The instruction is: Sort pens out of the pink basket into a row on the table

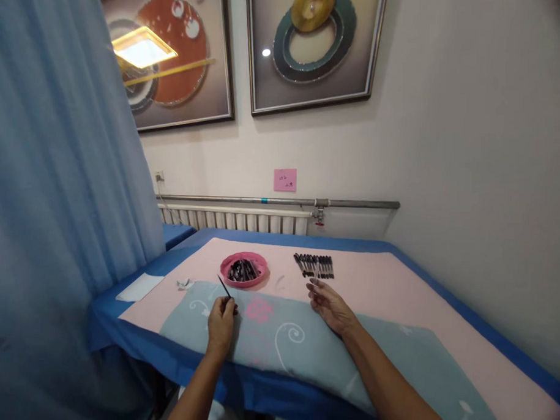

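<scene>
My left hand [221, 325] is closed on a thin dark stick [223, 285] that looks like a pen refill, its tip angled up and left. In my right hand [330, 306], pinched between thumb and fingers, is a clear tube [316, 271] that looks like a pen barrel. Just beyond it lies a row of pens [324, 266] with black caps and pale barrels, side by side. A round pink basket [223, 270] stands beyond my left hand. Inside it is a heap of small black parts [243, 270], too small to tell apart.
A grey-blue patterned cloth [297, 357] lies along the near side over a pink sheet [378, 278] on the blue-covered table [120, 318]. Crumpled white scraps [184, 284] and a white sheet [139, 287] lie at left. A blue curtain [64, 196] hangs left; a radiator [243, 220] stands behind.
</scene>
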{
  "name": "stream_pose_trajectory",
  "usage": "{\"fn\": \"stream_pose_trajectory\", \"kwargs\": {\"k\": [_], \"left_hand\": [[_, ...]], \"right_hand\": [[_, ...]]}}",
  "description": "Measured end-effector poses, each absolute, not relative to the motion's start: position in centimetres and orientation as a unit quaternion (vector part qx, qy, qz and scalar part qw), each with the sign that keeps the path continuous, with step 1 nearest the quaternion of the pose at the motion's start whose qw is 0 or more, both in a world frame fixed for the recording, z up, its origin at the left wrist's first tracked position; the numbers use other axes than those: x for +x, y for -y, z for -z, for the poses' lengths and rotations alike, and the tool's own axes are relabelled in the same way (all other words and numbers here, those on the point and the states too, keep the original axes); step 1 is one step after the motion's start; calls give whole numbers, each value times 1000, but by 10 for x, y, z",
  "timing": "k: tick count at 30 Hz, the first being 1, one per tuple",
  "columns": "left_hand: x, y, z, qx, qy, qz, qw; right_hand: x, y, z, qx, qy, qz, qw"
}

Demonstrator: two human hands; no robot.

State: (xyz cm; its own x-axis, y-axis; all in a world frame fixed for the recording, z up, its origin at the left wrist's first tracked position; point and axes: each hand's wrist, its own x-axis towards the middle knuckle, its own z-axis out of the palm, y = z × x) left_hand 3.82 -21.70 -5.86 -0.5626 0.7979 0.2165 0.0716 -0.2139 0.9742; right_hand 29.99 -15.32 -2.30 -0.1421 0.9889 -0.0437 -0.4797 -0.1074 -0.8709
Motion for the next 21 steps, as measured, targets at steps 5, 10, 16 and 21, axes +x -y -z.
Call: {"fn": "stream_pose_trajectory", "kwargs": {"k": [5, 10, 16, 21], "left_hand": [[44, 208, 35, 329, -493, -715, 370], [61, 183, 7, 313, -414, -720, 461], [89, 137, -1, 284, -361, -703, 543], [105, 96, 2, 259, -354, -689, 577]], "right_hand": [[298, 153, 24, -368, 418, -633, 538], [286, 160, 22, -395, 495, -593, 497], [264, 146, 3, -402, 632, -533, 394], [273, 107, -3, -429, 702, -426, 377]]}}
